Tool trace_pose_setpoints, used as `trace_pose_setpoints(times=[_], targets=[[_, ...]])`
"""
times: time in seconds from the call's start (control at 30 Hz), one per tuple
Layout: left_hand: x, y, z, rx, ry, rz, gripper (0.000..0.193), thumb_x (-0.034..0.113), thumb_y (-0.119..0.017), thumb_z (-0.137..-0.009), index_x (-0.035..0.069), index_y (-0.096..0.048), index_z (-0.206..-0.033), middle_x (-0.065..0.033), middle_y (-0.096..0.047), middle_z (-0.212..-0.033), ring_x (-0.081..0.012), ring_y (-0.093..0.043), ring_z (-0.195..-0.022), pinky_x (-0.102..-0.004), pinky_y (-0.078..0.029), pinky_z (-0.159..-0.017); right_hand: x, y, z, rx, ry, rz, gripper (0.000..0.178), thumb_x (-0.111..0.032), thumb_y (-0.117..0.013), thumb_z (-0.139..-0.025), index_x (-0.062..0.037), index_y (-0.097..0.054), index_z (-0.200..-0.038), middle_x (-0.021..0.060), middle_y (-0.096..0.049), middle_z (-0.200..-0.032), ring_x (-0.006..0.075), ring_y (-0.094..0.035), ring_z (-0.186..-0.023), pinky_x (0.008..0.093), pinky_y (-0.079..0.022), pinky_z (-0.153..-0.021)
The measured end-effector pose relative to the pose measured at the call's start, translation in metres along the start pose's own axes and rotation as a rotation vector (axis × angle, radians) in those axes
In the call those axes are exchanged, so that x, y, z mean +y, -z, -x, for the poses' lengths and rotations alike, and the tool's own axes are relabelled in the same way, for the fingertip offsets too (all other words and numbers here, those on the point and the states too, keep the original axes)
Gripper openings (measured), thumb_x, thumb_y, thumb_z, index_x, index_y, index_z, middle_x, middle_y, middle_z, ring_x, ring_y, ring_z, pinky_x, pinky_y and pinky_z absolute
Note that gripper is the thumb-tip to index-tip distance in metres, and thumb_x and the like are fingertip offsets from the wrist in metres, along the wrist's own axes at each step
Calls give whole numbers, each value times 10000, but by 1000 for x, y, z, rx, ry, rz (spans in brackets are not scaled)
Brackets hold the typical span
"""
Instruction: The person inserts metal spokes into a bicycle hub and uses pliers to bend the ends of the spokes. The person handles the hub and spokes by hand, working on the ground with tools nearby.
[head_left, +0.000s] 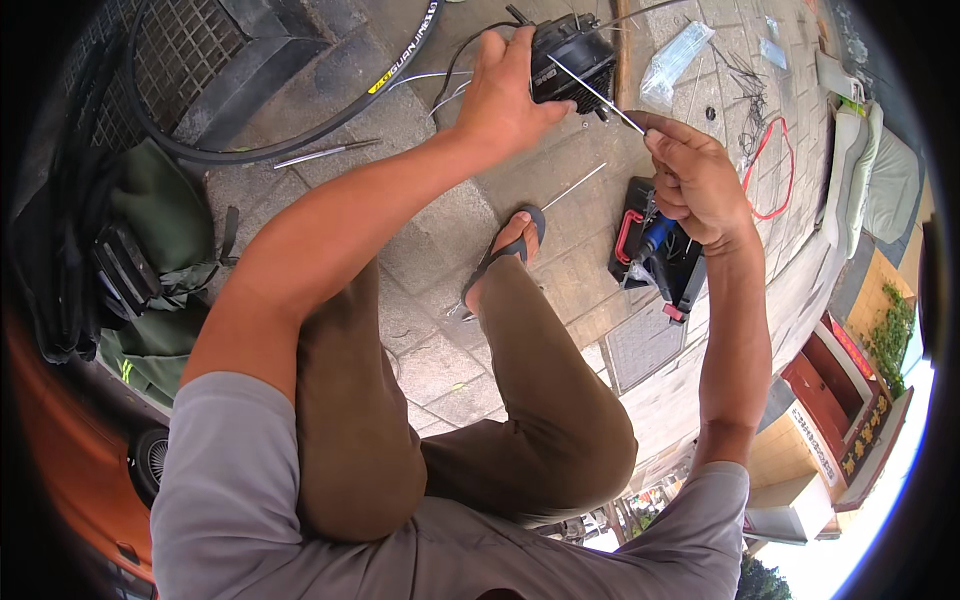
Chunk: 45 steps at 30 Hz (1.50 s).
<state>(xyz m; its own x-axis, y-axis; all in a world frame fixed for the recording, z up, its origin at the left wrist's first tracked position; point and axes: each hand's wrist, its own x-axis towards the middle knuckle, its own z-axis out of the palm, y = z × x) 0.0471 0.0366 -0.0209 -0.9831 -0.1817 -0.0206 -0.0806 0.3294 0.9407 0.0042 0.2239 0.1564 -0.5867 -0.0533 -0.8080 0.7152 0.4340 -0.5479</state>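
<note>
A black, finned wheel hub (581,48) sits on the paving at the top middle. My left hand (497,104) is closed on its left side, with the thumb along the lower edge. Between the thumb and fingers of my right hand (697,178) is a thin metal spoke (603,99), slanting up and left across the face of the hub. Whether its tip enters a hole, I cannot tell. Left of the hub lies a black wheel rim (312,140) with a yellow and white label, and a few thin spokes run between the two.
Below my right hand stands an open black tool case (690,268) with a blue-handled tool (657,236). A loose spoke (577,184) lies by my sandalled foot (517,232). Thin wires (752,90), a red cord (787,165) and a clear plastic packet (676,62) are at right.
</note>
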Motion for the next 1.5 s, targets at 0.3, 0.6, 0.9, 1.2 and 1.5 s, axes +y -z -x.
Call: trace_pose_setpoints(times=[0.3, 0.6, 0.9, 1.2, 1.5], targets=[[-4, 0, 9, -23, -31, -60, 964, 228, -929, -693, -5, -411, -1473, -204, -459, -1181, -406, -535, -1150, -452, -485, -986, 9, -16, 6, 175, 144, 365, 332, -135, -565, -1030, 35, -688, -1287, 114, -753, -1025, 115, -669, -985, 273, -518, -898], [-2, -1, 13, -27, -35, -72, 970, 221, -921, -709, -21, -388, -1482, -202, -449, -1195, -401, -495, -1204, -464, -470, -1005, 13, 1, 1, 59, 128, 210, 311, -120, -564, -1035, 29, -700, -1272, 6, -717, -809, 12, -555, -571, 201, -457, -520], [-3, -3, 8, 4, -43, -78, 950, 219, -922, -705, 8, -408, -1475, -195, -450, -1185, -390, -534, -1152, -445, -470, -1007, 40, -62, 18, 266, 218, 292, 341, -155, -570, -1044, 19, -671, -1319, 26, -656, -884, 64, -535, -803, 254, -439, -768], [0, -5, 10, -5, -43, -107, 953, 203, -915, -710, -19, -384, -1469, -205, -452, -1217, -417, -506, -1201, -466, -493, -984, 40, -40, 14, 160, 121, 82, 319, -146, -584, -1036, -11, -694, -1303, -68, -485, -640, 23, -381, -482, 240, -296, -438], [4, -7, 9, 0, -20, -144, 950, 237, -916, -719, 9, -395, -1481, -184, -448, -1194, -383, -523, -1176, -436, -485, -978, 67, -42, -1, 150, 139, -22, 326, -129, -571, -1046, -18, -666, -1337, -82, -440, -631, 17, -358, -477, 220, -289, -430]])
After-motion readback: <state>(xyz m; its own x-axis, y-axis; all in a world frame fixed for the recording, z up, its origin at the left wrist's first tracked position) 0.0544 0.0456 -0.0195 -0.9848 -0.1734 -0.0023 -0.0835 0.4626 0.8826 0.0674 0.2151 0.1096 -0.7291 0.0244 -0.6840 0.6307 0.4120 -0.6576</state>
